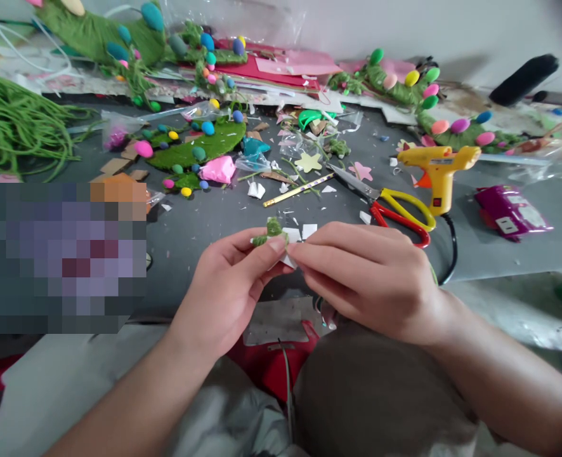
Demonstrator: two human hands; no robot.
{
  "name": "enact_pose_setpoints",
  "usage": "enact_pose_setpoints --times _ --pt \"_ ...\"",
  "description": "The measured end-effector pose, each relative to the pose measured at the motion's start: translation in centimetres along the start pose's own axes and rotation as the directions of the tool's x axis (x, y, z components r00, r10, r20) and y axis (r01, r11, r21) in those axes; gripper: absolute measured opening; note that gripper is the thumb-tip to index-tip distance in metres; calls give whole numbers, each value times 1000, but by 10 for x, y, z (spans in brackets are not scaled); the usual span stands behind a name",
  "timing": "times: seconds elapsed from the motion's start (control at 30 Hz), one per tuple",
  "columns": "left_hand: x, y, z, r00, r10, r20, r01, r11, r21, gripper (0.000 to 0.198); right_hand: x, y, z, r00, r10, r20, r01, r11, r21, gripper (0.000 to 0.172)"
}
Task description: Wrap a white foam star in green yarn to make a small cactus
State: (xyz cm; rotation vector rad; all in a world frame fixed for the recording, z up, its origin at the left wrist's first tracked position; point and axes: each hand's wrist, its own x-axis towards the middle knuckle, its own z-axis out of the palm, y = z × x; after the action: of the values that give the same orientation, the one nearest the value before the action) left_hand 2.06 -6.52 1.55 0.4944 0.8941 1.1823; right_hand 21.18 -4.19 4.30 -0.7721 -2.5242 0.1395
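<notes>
Left hand: the left hand (pixel 226 289) is held just in front of the scissors, over the near edge of the grey table (pixel 205 216); its thumb and forefinger are pressed together on a small green yarn-wrapped piece (pixel 271 231).
Right hand: the right hand (pixel 371 279) is held directly in front of the scissors, its fingers curled and drawn together, the fingertips pinched on the same piece from the other side.
Green piece: it is gripped between both hands, left of and nearer than the scissors, with a scrap of white paper (pixel 291 235) seen at the pinch point; whether the paper is attached cannot be told.
Scissors: red-and-yellow-handled scissors (pixel 395 209) are laid flat on the table, blades pointing away to the left.
Glue gun: a yellow glue gun (pixel 437 168) is stood just right of the scissors, nozzle turned left, its black cord (pixel 452 254) run down past the handles.
Purple packet: a purple packet (pixel 509 212) is laid well right of the scissors.
Pencil: a yellow patterned stick (pixel 297 190) is laid left of the scissors.
Pink lump: a pink lump (pixel 219 170) is found farther left of the scissors, beside a green felt leaf (pixel 200 146) dotted with coloured balls.
Green cord: a heap of green cord (pixel 14 124) is piled far left of the scissors.
</notes>
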Motion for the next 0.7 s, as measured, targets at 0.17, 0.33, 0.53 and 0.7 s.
enact_pose_setpoints --times 0.17,0.33,0.53,0.7 --pt "0 2 -3 999 -15 32 17 999 -44 9 -5 3 -1 999 -51 14 51 996 -67 14" --pt "0 3 -6 999 15 49 -14 1000 -11 9 1 4 -4 1000 7 -16 -4 987 162 14" --pt "-6 4 -12 979 87 186 -124 972 200 7 8 24 -6 989 32 144 -97 875 475 14" --pt "-12 6 -14 977 101 188 -196 774 602 5 8 32 -5 981 -3 196 -74 922 381 18"
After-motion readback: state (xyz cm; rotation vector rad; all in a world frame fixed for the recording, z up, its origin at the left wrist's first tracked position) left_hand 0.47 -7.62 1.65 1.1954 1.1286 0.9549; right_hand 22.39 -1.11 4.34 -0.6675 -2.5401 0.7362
